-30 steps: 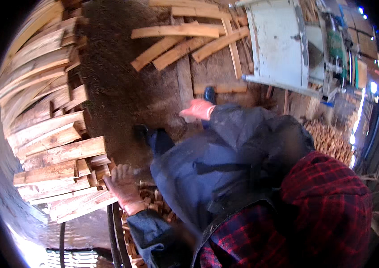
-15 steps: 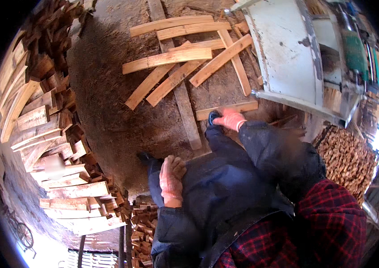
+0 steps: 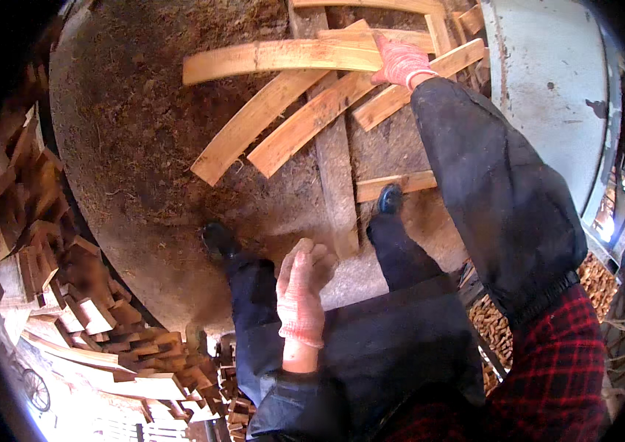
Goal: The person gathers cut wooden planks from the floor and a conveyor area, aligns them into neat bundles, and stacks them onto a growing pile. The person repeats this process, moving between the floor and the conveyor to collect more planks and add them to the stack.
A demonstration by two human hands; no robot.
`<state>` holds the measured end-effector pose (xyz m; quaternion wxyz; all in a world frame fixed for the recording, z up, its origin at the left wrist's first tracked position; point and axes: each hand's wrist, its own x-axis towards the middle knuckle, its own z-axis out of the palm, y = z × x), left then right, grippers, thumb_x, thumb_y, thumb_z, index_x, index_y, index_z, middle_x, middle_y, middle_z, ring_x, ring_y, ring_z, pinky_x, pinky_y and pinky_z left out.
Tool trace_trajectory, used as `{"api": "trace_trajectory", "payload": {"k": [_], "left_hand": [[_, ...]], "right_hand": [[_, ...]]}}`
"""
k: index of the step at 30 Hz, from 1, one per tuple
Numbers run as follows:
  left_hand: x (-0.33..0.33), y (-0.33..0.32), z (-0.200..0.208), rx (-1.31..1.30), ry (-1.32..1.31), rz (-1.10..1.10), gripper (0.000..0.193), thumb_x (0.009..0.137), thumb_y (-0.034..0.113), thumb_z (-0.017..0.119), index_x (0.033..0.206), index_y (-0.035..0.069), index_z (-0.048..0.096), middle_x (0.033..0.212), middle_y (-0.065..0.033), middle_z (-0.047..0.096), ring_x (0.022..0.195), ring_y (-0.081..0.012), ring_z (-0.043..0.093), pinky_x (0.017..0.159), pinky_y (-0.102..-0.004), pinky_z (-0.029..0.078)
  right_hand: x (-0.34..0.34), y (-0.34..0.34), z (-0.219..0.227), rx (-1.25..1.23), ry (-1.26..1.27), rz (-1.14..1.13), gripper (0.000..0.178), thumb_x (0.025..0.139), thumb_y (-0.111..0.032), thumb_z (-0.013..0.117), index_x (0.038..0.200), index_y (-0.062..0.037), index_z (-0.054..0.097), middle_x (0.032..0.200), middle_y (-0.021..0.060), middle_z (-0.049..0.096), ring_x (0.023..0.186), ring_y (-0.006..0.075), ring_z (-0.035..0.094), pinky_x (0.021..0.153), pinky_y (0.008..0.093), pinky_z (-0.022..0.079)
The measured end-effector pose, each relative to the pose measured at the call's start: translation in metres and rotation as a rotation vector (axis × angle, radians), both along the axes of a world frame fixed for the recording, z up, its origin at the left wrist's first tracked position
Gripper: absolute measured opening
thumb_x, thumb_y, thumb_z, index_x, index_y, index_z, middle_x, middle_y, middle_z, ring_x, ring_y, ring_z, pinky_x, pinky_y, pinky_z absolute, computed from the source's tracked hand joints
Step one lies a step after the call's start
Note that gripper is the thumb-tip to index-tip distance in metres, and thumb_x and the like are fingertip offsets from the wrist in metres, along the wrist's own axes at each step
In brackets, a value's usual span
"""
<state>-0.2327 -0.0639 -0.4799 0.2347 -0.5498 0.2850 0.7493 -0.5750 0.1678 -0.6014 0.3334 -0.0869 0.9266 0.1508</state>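
My right hand (image 3: 403,63), in a pink knit glove, reaches far forward. Its fingers close on the right end of a curved wooden board (image 3: 268,58), which lies across other pale boards. Below it, two more boards, a shorter one (image 3: 239,131) and a longer one (image 3: 309,121), slant down to the left. A further board (image 3: 421,85) passes beside my right wrist. My left hand (image 3: 302,287), gloved alike, hovers over my lap with its fingers curled in and nothing seen in them.
A lone board (image 3: 408,184) lies by my right shoe. One long grey plank (image 3: 337,177) runs along the dirt floor. At right stands a pale, worn metal machine (image 3: 548,88). Stacked wood pieces (image 3: 99,317) line the left side, and a chip-like wood pile (image 3: 493,335) sits right of my legs.
My right hand has moved forward from beside my right shoe to the curved board and taken hold of its end. The view has shifted; my left hand remains curled near my lap.
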Motion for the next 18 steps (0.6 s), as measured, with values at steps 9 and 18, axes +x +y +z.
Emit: {"api": "trace_trajectory", "payload": {"k": [9, 18], "left_hand": [[-0.009, -0.001, -0.023, 0.137, 0.003, -0.040, 0.048, 0.089, 0.026, 0.065, 0.129, 0.002, 0.053, 0.105, -0.0075, 0.063, 0.088, -0.0196, 0.061, 0.077, -0.0313, 0.050], [-0.028, -0.033, 0.000, 0.042, 0.043, -0.115, 0.043, 0.076, 0.007, 0.064, 0.117, -0.006, 0.057, 0.097, -0.0129, 0.067, 0.083, -0.0233, 0.065, 0.074, -0.0332, 0.053]], "right_hand": [[0.264, -0.070, 0.042, -0.992, -0.791, -0.548, 0.069, 0.074, -0.056, 0.073, 0.118, -0.0037, 0.063, 0.105, 0.0191, 0.068, 0.102, 0.0261, 0.064, 0.089, 0.0341, 0.049], [0.206, -0.068, -0.064, -1.139, -0.780, -1.727, 0.105, 0.084, -0.066, 0.059, 0.148, 0.0071, 0.019, 0.149, 0.0343, 0.024, 0.140, 0.0436, 0.026, 0.113, 0.0513, 0.028]]}}
